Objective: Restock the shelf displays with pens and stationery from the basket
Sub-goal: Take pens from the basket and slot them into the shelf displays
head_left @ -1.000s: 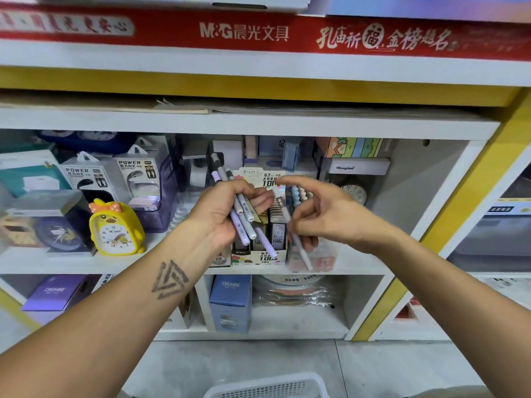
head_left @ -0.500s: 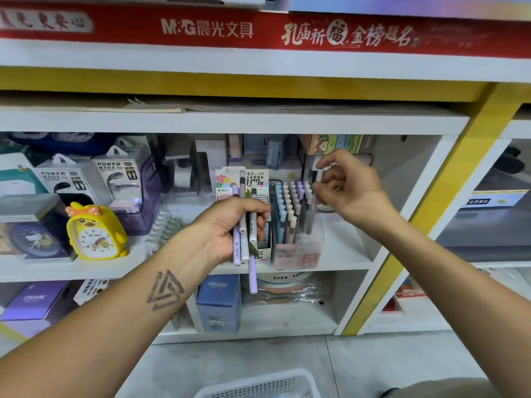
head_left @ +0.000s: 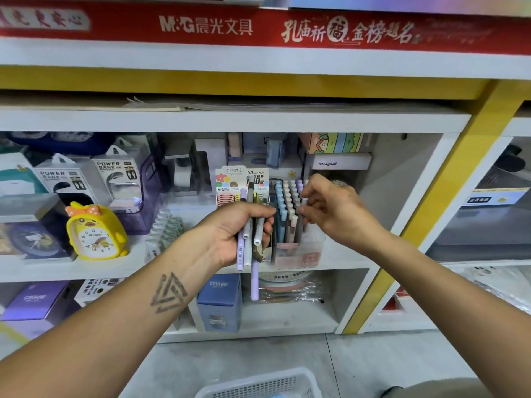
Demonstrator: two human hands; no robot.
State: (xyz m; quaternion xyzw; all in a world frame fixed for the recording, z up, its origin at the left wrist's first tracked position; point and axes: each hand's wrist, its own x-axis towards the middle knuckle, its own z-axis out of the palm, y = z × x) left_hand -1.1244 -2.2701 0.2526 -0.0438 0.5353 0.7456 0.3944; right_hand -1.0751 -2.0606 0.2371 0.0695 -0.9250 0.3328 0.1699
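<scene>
One pen has just left our right hand (head_left: 330, 208), now lowered with loosely curled fingers at the clear pen holder (head_left: 298, 248) mid-frame, while our left hand (head_left: 238, 231) grips the remaining pens (head_left: 248, 242) just left of it.

The shelf unit (head_left: 230, 122) filled the upper and middle frame; on its middle shelf, at centre, stood a pen display box (head_left: 298, 248) with upright pens (head_left: 287, 202) in it; just left of it stood a pencil-lead carton (head_left: 244, 182); the left hand (head_left: 230, 234) sat in front of that carton, gripping a bundle of pens (head_left: 247, 245); the right hand (head_left: 330, 208) was at the display box's right side, over its pens; at centre left stood a duck alarm clock (head_left: 94, 231), with power bank packages (head_left: 86, 176) behind it; on the shelf below, at centre, stood a boxed item (head_left: 219, 303); the basket (head_left: 258, 383) lay on the floor at the bottom edge.
</scene>
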